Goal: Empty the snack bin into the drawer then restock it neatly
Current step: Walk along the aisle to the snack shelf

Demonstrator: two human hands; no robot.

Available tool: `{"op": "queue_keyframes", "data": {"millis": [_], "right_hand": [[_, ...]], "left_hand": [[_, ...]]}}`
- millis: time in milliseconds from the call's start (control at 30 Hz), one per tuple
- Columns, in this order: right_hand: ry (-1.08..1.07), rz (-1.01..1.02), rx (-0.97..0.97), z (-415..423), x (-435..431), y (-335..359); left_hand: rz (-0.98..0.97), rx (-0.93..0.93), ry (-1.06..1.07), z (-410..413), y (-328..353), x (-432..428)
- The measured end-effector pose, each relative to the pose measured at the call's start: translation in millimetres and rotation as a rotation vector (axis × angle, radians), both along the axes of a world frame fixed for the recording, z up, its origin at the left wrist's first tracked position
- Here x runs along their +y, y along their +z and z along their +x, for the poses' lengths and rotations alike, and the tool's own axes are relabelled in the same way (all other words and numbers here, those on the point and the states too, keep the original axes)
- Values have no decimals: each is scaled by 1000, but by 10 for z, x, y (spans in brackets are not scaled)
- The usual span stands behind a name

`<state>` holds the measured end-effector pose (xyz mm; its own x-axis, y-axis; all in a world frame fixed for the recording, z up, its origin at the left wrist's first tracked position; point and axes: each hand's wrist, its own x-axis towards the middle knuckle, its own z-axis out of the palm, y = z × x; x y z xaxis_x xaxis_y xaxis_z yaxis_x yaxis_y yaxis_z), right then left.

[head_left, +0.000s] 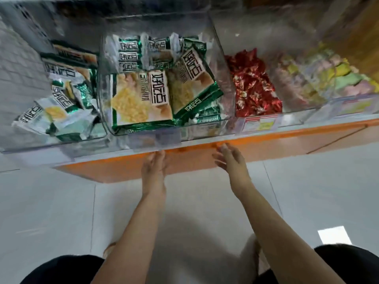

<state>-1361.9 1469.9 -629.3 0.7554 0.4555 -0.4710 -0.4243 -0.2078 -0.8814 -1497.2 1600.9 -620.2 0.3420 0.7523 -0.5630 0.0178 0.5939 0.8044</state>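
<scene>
Head view, mid-shelf: clear snack bin sits between a matching bin on the left and red sweets on the right. It is still loaded with green-edged packets, some flat, some on end. Left hand and right hand reach to the orange ledge just below the bin. Fingers straight, released, grasping nothing. Judgement: hands are set low to open the drawer first; emptying not yet begun.

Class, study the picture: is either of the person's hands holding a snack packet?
No: the left hand and the right hand are both open and empty, at the orange ledge in front of the clear bin.
</scene>
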Motion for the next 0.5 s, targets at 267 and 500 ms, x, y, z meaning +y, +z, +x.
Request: {"op": "queue_keyframes", "data": {"millis": [267, 500], "right_hand": [[-164, 221, 48, 110, 217, -251], [-164, 160, 23, 46, 134, -221]], "left_hand": [[4, -110, 108, 32, -270, 80], [-9, -31, 150, 15, -293, 9]]}}
